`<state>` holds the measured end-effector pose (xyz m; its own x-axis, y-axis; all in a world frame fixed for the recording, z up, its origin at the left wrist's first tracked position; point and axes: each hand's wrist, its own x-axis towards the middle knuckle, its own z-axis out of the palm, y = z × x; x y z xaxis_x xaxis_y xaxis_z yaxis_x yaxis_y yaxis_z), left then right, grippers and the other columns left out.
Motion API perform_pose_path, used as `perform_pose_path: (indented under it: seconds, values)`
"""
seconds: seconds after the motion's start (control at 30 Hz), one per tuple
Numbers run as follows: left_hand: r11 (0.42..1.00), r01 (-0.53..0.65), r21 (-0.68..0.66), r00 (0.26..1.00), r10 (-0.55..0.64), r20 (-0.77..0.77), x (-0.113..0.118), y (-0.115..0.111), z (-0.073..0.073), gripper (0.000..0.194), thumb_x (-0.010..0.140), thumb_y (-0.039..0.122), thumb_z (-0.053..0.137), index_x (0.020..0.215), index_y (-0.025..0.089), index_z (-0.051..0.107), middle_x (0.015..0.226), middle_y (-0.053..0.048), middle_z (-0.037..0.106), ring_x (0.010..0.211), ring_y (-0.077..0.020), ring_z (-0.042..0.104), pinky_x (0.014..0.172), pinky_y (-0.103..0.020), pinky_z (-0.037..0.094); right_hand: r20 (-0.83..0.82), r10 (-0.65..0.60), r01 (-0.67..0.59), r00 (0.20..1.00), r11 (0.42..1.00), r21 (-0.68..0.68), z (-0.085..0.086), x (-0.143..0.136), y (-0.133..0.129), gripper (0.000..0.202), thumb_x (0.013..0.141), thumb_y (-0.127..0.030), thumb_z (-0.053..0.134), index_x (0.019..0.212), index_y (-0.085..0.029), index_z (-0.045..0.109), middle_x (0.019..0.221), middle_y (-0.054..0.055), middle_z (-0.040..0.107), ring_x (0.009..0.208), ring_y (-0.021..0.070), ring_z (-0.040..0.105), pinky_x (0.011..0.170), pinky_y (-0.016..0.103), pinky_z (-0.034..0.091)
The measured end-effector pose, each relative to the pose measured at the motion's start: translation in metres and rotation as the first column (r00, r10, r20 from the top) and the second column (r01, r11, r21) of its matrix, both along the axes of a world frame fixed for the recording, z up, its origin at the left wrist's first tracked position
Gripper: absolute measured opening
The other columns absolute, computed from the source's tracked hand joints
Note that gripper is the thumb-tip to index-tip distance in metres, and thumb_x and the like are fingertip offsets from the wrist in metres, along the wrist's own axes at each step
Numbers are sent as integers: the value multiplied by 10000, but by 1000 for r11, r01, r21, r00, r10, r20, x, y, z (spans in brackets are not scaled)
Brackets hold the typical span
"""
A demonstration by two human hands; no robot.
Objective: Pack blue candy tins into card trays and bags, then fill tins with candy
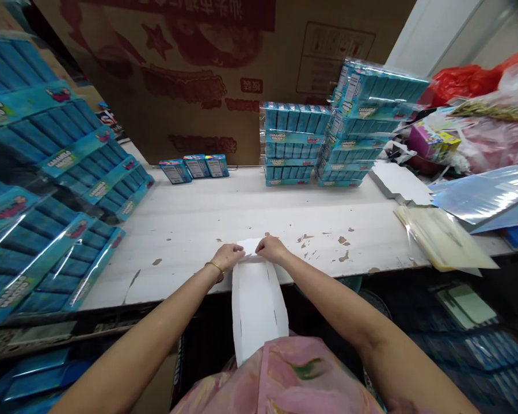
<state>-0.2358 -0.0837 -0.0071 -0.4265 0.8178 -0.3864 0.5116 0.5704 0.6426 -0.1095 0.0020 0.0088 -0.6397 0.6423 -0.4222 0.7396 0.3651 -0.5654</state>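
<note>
A long white cardboard piece (259, 305) reaches from the table's front edge down to my lap, its white side up. At its far end, my left hand (231, 255) pinches the left corner, with a gold bangle on the wrist. Closed on the right corner of the same end is my right hand (271, 248). A narrow flap of the card lies between the two hands, on the tabletop. The fingertips partly cover the folded corners.
Wrapped stacks of blue boxes stand at the left (69, 155), back centre (291, 144) and back right (358, 126). Small boxes (194, 168) sit near a large carton (224, 75). White card blanks (399, 183) and plastic sleeves (446, 236) lie right on the worn white table (198, 213).
</note>
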Motion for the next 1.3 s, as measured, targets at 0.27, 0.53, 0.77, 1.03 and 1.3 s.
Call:
perform_pose_path:
  seconds: [0.27,0.53,0.77,1.03,1.3]
  values:
    - [991,-131,-28,991,131,20,-8,1,-18,329,573,152,562,900,125,533,723,-15,575,620,-121,522,537,-207,375,-3,-122,122,992,992,11,-7,1,3,647,558,-169,664,1172,-148,460,1127,101,524,1008,197,514,783,244,417]
    - [986,-157,-60,975,164,147,-4,2,-16,299,562,150,586,856,104,554,660,-6,559,546,-119,518,473,-210,380,-36,-199,195,979,977,-86,-15,3,5,812,537,-165,674,1265,-70,327,1091,140,545,1014,224,512,793,258,418]
    - [968,-247,-44,952,251,176,-5,-3,-20,649,568,189,620,1170,89,398,960,-88,575,702,-130,569,520,-189,416,-89,-199,188,976,975,-122,-19,6,3,621,567,-142,626,1161,-81,457,1061,110,567,986,201,528,793,239,414]
    - [968,-251,-20,924,246,292,-1,-16,-13,506,622,242,580,1088,80,465,841,-71,603,631,-127,573,511,-209,422,-140,-186,172,973,979,-106,-19,9,0,708,537,-167,642,1199,-169,391,1019,59,555,851,157,547,695,236,423]
    - [981,-176,86,968,157,194,-10,-21,-15,348,608,498,546,575,152,555,518,6,520,506,-112,468,464,-219,351,-184,-236,205,954,963,-174,-24,10,4,314,674,-478,541,745,-172,533,743,10,559,695,131,506,616,228,389]
